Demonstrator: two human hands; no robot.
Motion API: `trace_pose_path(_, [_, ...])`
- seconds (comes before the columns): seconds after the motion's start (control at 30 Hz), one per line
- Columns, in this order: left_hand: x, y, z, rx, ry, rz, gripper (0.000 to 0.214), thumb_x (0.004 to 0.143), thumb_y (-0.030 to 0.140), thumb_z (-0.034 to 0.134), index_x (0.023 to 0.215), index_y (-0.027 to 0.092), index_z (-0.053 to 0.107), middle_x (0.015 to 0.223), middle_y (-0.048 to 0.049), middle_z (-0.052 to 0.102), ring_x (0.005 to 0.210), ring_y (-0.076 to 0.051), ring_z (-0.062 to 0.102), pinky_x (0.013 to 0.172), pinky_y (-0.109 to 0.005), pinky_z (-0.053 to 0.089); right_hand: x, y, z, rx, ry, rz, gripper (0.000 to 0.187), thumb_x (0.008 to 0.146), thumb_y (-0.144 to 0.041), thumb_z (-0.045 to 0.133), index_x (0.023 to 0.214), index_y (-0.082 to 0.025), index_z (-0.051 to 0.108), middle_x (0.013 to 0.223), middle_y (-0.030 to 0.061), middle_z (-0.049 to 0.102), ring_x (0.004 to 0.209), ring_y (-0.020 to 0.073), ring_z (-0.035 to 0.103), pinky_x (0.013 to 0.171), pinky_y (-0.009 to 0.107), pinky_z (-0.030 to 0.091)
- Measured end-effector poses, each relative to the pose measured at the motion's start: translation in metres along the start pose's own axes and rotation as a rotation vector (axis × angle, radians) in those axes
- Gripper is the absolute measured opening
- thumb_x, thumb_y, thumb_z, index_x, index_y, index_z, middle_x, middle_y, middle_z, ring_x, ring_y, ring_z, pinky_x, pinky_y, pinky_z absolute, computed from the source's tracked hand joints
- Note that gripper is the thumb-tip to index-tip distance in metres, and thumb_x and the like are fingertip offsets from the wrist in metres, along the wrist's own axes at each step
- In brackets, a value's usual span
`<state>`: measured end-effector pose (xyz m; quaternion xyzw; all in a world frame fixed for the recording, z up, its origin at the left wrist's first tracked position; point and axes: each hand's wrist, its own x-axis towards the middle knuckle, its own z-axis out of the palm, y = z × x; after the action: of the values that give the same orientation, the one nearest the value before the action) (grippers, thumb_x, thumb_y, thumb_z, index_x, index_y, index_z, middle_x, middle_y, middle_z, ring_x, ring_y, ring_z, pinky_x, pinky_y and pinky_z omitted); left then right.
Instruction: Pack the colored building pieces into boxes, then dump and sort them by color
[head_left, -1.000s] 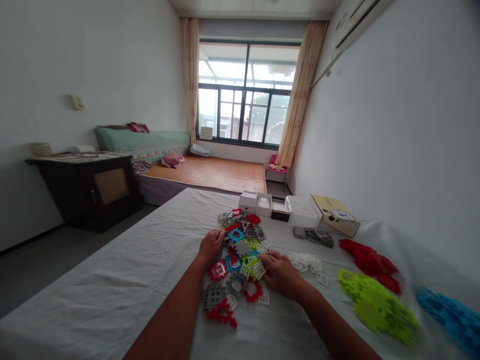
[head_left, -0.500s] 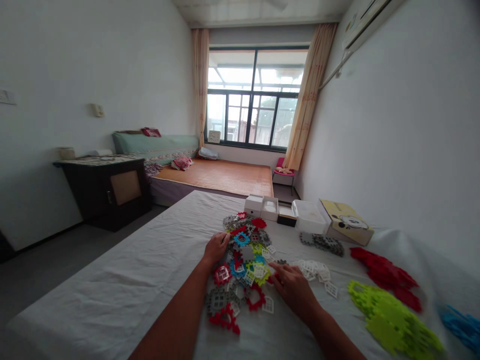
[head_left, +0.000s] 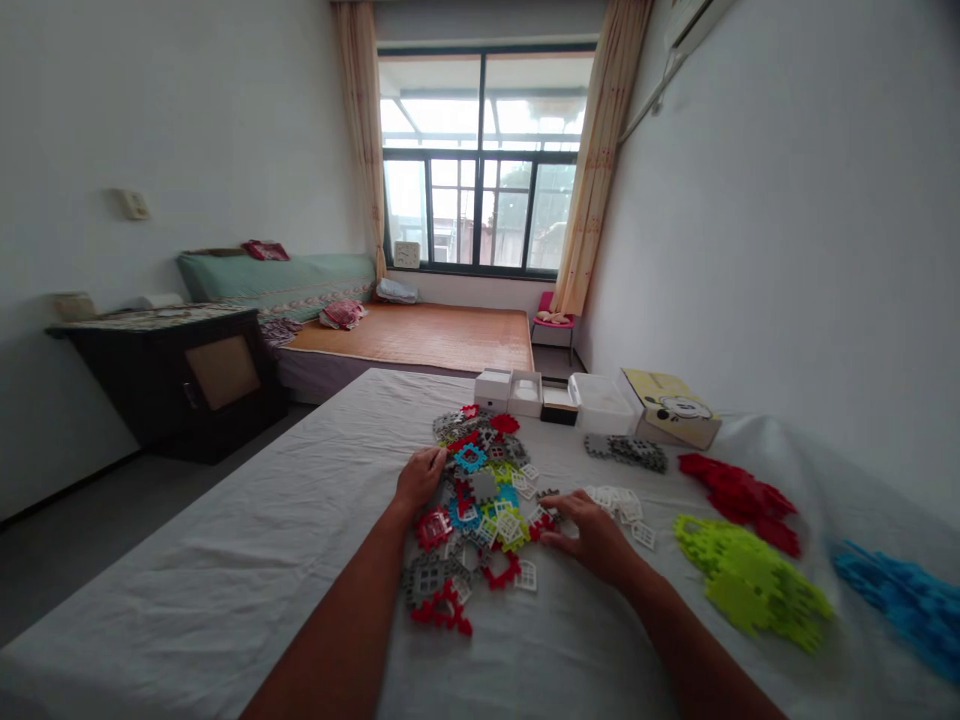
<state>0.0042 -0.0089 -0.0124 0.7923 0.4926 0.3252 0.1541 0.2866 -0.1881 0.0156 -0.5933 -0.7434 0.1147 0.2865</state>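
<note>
A mixed pile of toothed plastic building pieces, grey, red, blue and lime, spreads over the white cloth. My left hand (head_left: 421,478) rests against the pile's left edge, fingers curled closed, and what is under them is hidden. At the right edge is my right hand (head_left: 589,530), thumb and forefinger apart around a red piece (head_left: 541,526) with a white window, not gripping it. Between the hands lie a grey square piece (head_left: 483,487), a blue ring piece (head_left: 470,458) and a lime piece (head_left: 514,530) topped by white window pieces. A red toothed piece (head_left: 442,612) lies nearest me.
Sorted heaps lie to the right: white window pieces (head_left: 619,503), grey pieces (head_left: 626,452), red pieces (head_left: 739,497), lime pieces (head_left: 750,580) and blue pieces (head_left: 900,600). Small boxes (head_left: 493,389), a clear plastic tub (head_left: 602,402) and a yellow box (head_left: 670,407) line the far edge.
The view has tilted down and swung right. My right hand has drawn back from the lime piece with the white windows to the red piece at the pile's right edge. My left hand stays put.
</note>
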Motion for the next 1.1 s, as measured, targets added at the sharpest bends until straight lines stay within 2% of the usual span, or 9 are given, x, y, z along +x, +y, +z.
trace_pose_path(0.2, [0.002,0.0,-0.001,-0.004,-0.005,-0.012,0.04,0.091,0.039,0.032,0.095,0.02,0.067,0.104,-0.0075,0.069,0.1,-0.02,0.06,0.089,-0.029,0.043,-0.002,-0.011,0.003,-0.054,-0.092,-0.026,0.038,0.072,-0.021,0.066,0.109,-0.024,0.064,0.108,0.0064,0.063,0.099,0.0202,0.058,0.086,0.032,0.046])
trace_pose_path(0.4, [0.006,-0.004,-0.002,-0.03,-0.016,0.008,0.04,0.088,0.042,0.032,0.096,0.021,0.066,0.106,-0.0072,0.069,0.101,-0.021,0.06,0.09,-0.029,0.043,-0.022,-0.013,-0.041,-0.219,0.132,0.041,0.03,0.078,-0.022,0.057,0.107,-0.023,0.062,0.105,0.0068,0.062,0.098,0.0196,0.057,0.087,0.031,0.045])
trace_pose_path(0.5, [0.008,-0.009,0.0,-0.035,-0.022,0.032,0.042,0.088,0.044,0.032,0.094,0.021,0.067,0.105,-0.0072,0.07,0.1,-0.021,0.061,0.09,-0.029,0.043,-0.062,0.019,-0.079,-0.339,0.293,0.198,0.027,0.082,-0.033,0.053,0.105,-0.02,0.061,0.102,0.0085,0.063,0.095,0.0214,0.059,0.086,0.034,0.046])
trace_pose_path(0.6, [0.008,-0.009,0.001,-0.017,-0.027,0.021,0.042,0.088,0.044,0.031,0.093,0.022,0.066,0.105,-0.007,0.07,0.1,-0.021,0.061,0.09,-0.029,0.044,-0.115,0.072,-0.105,-0.477,0.414,0.401,0.035,0.082,-0.045,0.051,0.103,-0.019,0.061,0.1,0.0098,0.065,0.092,0.0244,0.061,0.083,0.038,0.048])
trace_pose_path(0.7, [0.007,-0.005,-0.001,-0.001,-0.027,0.001,0.042,0.089,0.043,0.031,0.095,0.021,0.066,0.107,-0.0073,0.069,0.102,-0.021,0.06,0.091,-0.029,0.043,-0.149,0.115,-0.115,-0.54,0.408,0.459,0.042,0.08,-0.053,0.051,0.101,-0.019,0.063,0.096,0.0096,0.067,0.087,0.0254,0.063,0.081,0.04,0.049])
trace_pose_path(0.77, [0.005,-0.002,-0.001,0.001,-0.024,-0.001,0.042,0.089,0.042,0.03,0.096,0.021,0.066,0.107,-0.0072,0.069,0.103,-0.02,0.06,0.091,-0.028,0.042,-0.15,0.119,-0.113,-0.573,0.429,0.427,0.045,0.081,-0.055,0.05,0.103,-0.018,0.063,0.101,0.0113,0.067,0.092,0.0275,0.062,0.085,0.043,0.047])
trace_pose_path(0.9, [0.004,-0.001,0.0,0.001,-0.01,-0.005,0.043,0.09,0.041,0.03,0.096,0.02,0.067,0.106,-0.0074,0.069,0.101,-0.02,0.061,0.09,-0.028,0.043,-0.101,0.059,-0.09,-0.43,0.387,0.253,0.039,0.085,-0.046,0.048,0.109,-0.018,0.062,0.109,0.0116,0.066,0.102,0.0258,0.059,0.092,0.041,0.044])
trace_pose_path(1.0, [0.004,-0.004,0.001,-0.003,-0.009,0.002,0.043,0.09,0.042,0.031,0.096,0.02,0.067,0.105,-0.0067,0.069,0.1,-0.02,0.061,0.089,-0.027,0.043,-0.051,-0.005,-0.055,-0.218,0.103,0.042,0.031,0.087,-0.035,0.05,0.112,-0.022,0.061,0.111,0.0078,0.066,0.106,0.0218,0.057,0.093,0.036,0.045])
trace_pose_path(1.1, [0.003,-0.005,0.002,-0.008,-0.008,0.008,0.042,0.091,0.041,0.032,0.097,0.02,0.067,0.105,-0.0064,0.069,0.1,-0.019,0.061,0.088,-0.027,0.043,-0.011,-0.045,-0.016,-0.183,-0.083,-0.057,0.036,0.083,-0.031,0.058,0.118,-0.024,0.059,0.117,0.0072,0.063,0.11,0.0234,0.055,0.093,0.037,0.044])
